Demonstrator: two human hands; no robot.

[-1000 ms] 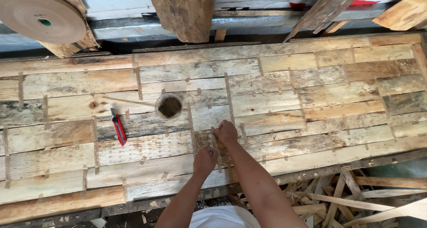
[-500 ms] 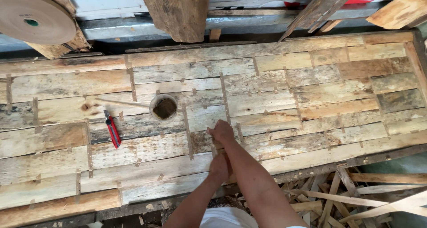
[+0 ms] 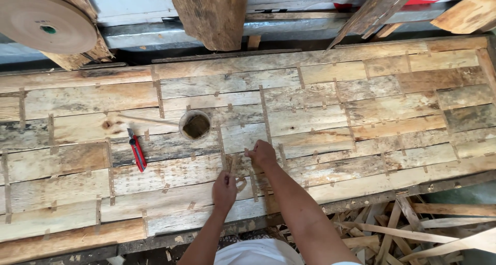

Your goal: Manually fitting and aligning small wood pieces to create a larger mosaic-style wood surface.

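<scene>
Since the earlier frame, the left hand (image 3: 224, 189) had moved up beside the right hand (image 3: 262, 154), fingers pinched on a thin strip of paper tape (image 3: 231, 164) lying on the veneer sheet (image 3: 320, 115). The right hand pressed flat, fingers spread, on the sheet just beside it. The red cutter (image 3: 137, 150) and small pot (image 3: 195, 124) lay on the desk, well apart to the left.

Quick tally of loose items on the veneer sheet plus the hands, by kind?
Hands: 2, left hand, right hand
Red cutter: 1
Small cup: 1
Tape strip, at the left hand: 1
Paper roll, at the far edge: 1
Total: 6
</scene>
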